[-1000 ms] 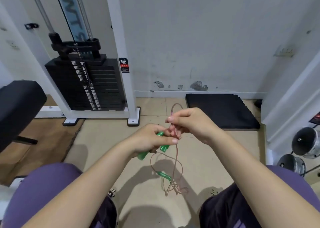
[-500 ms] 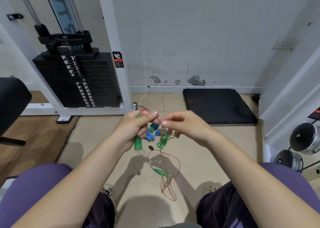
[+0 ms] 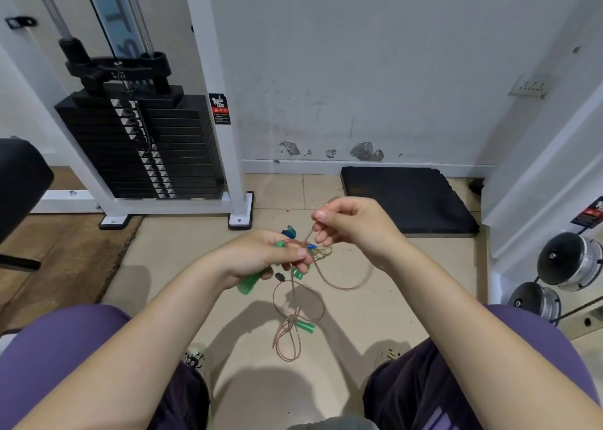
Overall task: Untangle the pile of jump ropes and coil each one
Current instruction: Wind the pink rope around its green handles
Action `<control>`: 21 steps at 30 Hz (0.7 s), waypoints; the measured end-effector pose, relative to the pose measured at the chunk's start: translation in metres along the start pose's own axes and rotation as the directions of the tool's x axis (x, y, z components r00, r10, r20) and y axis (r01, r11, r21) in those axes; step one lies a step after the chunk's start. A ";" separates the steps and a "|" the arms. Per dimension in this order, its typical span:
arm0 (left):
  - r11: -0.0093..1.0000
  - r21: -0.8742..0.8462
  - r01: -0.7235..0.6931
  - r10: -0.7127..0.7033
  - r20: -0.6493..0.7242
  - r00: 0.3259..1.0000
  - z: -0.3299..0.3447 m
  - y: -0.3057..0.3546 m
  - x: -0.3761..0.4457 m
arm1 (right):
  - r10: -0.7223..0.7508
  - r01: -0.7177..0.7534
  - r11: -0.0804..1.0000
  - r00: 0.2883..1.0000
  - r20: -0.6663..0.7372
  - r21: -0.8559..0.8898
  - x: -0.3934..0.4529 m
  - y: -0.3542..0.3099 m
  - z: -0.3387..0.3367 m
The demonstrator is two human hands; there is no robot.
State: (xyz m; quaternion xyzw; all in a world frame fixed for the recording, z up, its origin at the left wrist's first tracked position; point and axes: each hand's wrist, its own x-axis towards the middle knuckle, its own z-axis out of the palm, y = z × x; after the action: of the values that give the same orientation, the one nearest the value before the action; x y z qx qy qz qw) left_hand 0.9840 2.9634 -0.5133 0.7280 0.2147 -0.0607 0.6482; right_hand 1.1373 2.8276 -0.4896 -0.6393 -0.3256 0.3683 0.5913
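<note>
From the head camera, we see our left hand [image 3: 261,260] curled round a green handle [image 3: 249,282] and pinching the thin pinkish cord [image 3: 298,302] where it leaves that handle, while our right hand [image 3: 349,224], a little farther and to the right, pinches the same cord between thumb and fingertips and lifts a length of it. The jump rope hangs in the air between our knees, above the tiled floor [image 3: 182,253]: one loop sags to the right under the right hand, another drops to a crossing near a second green handle [image 3: 305,326] that dangles low, with two narrow loops below it. We judge the cord light, smooth and springy, plastic-coated by its sheen, so it will likely slip through a loose pinch and kink rather than lie flat; the handles look like hard translucent plastic, tapered, and give the surest hold. To free the crossing we would take the cord just beside it, not the dangling handle. On the floor beyond our hands lie more ropes [image 3: 318,250] with blue handles, partly hidden. Far left stands a black weight stack [image 3: 146,145]; far right lies a black mat [image 3: 408,198], matte and rubbery.
</note>
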 end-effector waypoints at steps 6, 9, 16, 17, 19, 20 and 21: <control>0.999 0.043 -0.031 0.040 -0.228 0.973 -0.022 0.003 -0.006 | 0.083 -0.101 0.918 0.994 -0.064 -0.382 -0.004 0.000 -0.013; 0.997 -0.014 -0.073 0.069 -0.196 0.978 -0.014 0.001 -0.003 | -0.041 0.016 0.885 0.998 -0.042 -0.466 -0.007 -0.001 -0.008; 0.988 -0.117 -0.102 0.103 0.005 0.995 0.000 0.004 -0.003 | -0.189 0.283 0.818 0.954 0.232 -0.500 -0.016 0.004 0.013; 0.984 -0.153 -0.097 0.101 0.022 0.995 -0.001 0.004 -0.004 | -0.168 0.261 0.829 0.960 0.225 -0.495 -0.017 0.005 0.015; 0.978 -0.190 -0.089 0.101 0.054 0.993 -0.003 0.004 -0.005 | -0.148 0.225 0.831 0.971 0.189 -0.509 -0.014 0.005 0.013; 0.979 -0.184 -0.088 0.100 0.060 0.993 -0.005 0.004 -0.005 | -0.158 0.218 0.822 0.975 0.158 -0.526 -0.013 0.005 0.011; 0.982 -0.167 -0.085 0.096 0.058 0.994 -0.008 0.004 -0.005 | -0.183 0.215 0.815 0.977 0.114 -0.538 -0.011 0.004 0.008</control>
State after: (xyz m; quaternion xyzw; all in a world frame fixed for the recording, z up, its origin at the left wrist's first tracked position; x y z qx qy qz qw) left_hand 0.9791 2.9700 -0.5068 0.6789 0.1642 -0.0371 0.7147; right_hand 1.1244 2.8218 -0.4931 -0.7332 -0.4988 0.2139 0.4096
